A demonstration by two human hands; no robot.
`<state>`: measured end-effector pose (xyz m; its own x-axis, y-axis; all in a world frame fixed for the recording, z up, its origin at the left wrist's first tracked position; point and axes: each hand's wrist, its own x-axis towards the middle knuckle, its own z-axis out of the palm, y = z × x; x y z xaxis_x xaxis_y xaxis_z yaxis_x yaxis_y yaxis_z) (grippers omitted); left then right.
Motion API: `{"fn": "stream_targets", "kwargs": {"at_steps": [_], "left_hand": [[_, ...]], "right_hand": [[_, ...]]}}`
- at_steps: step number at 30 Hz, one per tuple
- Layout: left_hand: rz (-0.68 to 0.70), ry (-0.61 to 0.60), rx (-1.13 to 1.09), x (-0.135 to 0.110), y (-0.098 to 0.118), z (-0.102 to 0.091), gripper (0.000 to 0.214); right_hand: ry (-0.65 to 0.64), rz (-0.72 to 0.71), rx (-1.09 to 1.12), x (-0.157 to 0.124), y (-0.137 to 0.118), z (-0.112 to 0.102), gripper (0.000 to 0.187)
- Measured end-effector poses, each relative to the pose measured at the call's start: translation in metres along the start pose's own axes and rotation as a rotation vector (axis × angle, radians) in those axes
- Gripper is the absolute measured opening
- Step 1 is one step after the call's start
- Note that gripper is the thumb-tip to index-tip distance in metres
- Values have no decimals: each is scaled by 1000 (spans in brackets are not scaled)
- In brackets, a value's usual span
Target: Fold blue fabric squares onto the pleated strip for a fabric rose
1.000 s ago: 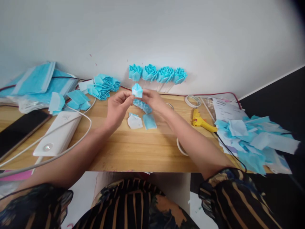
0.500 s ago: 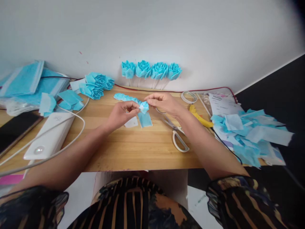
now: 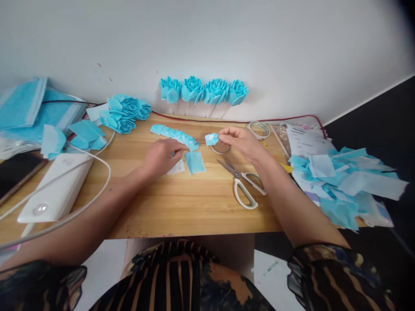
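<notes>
Between the thumb and fingertips of my right hand (image 3: 241, 141) is pinched a small folded petal of blue mask fabric (image 3: 212, 139), held up over the table. My left hand (image 3: 164, 156) hovers left of it, with index finger stretched out, thumb apart and nothing visible in it. Its fingertips are close to the end of an overlapping row of blue folded petals (image 3: 175, 134). Just below the row lie a flat blue fabric square (image 3: 195, 163) and a white piece (image 3: 177, 167), which my left hand partly covers. White-handled scissors (image 3: 239, 176) lie partly open near my right forearm.
Several blue fabric flowers on stems (image 3: 204, 90) lean on the wall; more flowers (image 3: 125, 113) lie left. Blue masks (image 3: 61, 106), a phone (image 3: 19, 175) and a white power bank (image 3: 56, 185) with cable are further left. A tape roll (image 3: 258, 129) and fabric scraps (image 3: 343, 177) are right.
My right hand has moved right with the folded petal, away from my left hand. The left hand has let go of the petal and stays near the row.
</notes>
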<state>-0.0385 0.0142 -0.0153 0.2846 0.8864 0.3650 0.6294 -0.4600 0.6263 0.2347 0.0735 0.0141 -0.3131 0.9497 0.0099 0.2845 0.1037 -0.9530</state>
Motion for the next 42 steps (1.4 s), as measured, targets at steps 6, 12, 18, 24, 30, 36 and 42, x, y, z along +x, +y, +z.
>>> {"fn": "stream_targets", "kwargs": {"at_steps": [6,12,18,24,30,36,42], "left_hand": [[-38,53,-34,1,11,-4,29],[-126,51,-278,6,31,-6,29],[-98,-44,-320,6,34,0,18],[-134,-66,-318,3,41,-2,19],[-180,-25,-268,-1,45,-17,18],[-127,-106,-289,-18,43,-23,22],[-64,-347,-340,-40,62,-17,22]], "right_hand": [[-62,26,63,-3,-2,12,27],[-171,5,37,-16,-14,18,24],[-158,-48,0,-24,-21,23,26],[-154,-81,-63,-32,-21,28,28],[234,-213,-391,-60,-39,-46,35],[280,-11,-1019,-113,-10,-109,37],[52,-65,-1402,-120,46,-102,65]]}}
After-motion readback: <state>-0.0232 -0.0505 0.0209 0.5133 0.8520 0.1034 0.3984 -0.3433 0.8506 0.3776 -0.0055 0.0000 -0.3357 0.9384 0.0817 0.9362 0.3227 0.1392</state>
